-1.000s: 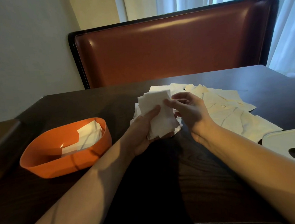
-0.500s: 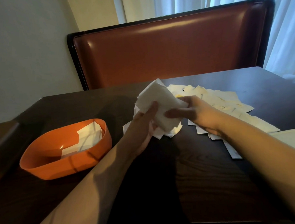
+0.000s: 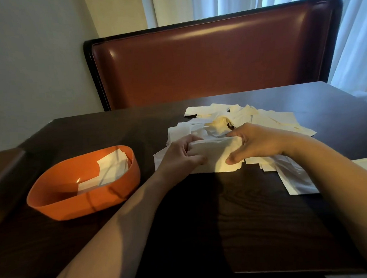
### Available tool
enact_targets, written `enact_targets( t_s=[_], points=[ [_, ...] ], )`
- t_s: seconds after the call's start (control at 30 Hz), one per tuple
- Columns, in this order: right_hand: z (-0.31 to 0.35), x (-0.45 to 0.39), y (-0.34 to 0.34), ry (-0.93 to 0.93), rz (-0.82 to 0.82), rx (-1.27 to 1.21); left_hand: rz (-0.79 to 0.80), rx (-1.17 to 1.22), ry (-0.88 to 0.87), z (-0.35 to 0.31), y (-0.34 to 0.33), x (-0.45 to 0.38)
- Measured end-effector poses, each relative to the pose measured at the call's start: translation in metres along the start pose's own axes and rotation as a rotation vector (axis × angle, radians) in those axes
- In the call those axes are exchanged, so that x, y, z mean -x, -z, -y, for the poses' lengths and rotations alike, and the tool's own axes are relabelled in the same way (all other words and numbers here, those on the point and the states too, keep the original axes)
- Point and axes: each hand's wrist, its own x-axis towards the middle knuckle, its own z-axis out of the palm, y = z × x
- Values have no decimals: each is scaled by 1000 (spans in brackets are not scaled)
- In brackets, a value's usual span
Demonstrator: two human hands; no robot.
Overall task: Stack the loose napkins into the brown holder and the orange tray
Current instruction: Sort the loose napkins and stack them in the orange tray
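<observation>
Now both hands are holding one bundle of napkins (image 3: 216,156) down on the table (image 3: 235,231), near its middle, at the near side of the loose napkins (image 3: 268,119) that are spreading toward the far right corner. The left hand (image 3: 180,154) is gripping the left end of the bundle with curled fingers, and the right hand (image 3: 260,140) is gripping the right end, its thumb pressing on the near side.

To do this step well, I think the person should be tapping the bundle on the table until its edges are lining up, keeping both hands pressing lightly from the two ends so that no sheet is slipping out. Thin paper is bending easily, so a soft, even squeeze is better than a strong one.

Half a second ago the bundle was being held up in the air, tilted, above the table; it is now lying low against the table top, and both hands have come down with it.

The orange tray (image 3: 55,204) is standing toward the left edge with some napkins already lying inside it. The brown holder (image 3: 5,178) is showing only partly at the left edge, so what it contains cannot be told.
</observation>
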Motion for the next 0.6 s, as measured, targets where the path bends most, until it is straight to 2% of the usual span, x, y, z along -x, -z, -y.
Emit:
enact_targets(
  t_s=[0.13,0.23,0.3,0.5,0.6],
  points=[
    [-1,3,4,5,122,-32,92,9,-32,2,2,1],
    [-1,6,4,-23,244,-27,135,-151,-65,6,3,0],
    [-4,5,4,-45,238,4,126,-194,-76,7,5,1],
    [-2,7,9,31,151,-64,59,-111,-150,4,5,4],
    [-1,7,11,18,184,-52,89,-95,-112,4,6,5]
  ],
)
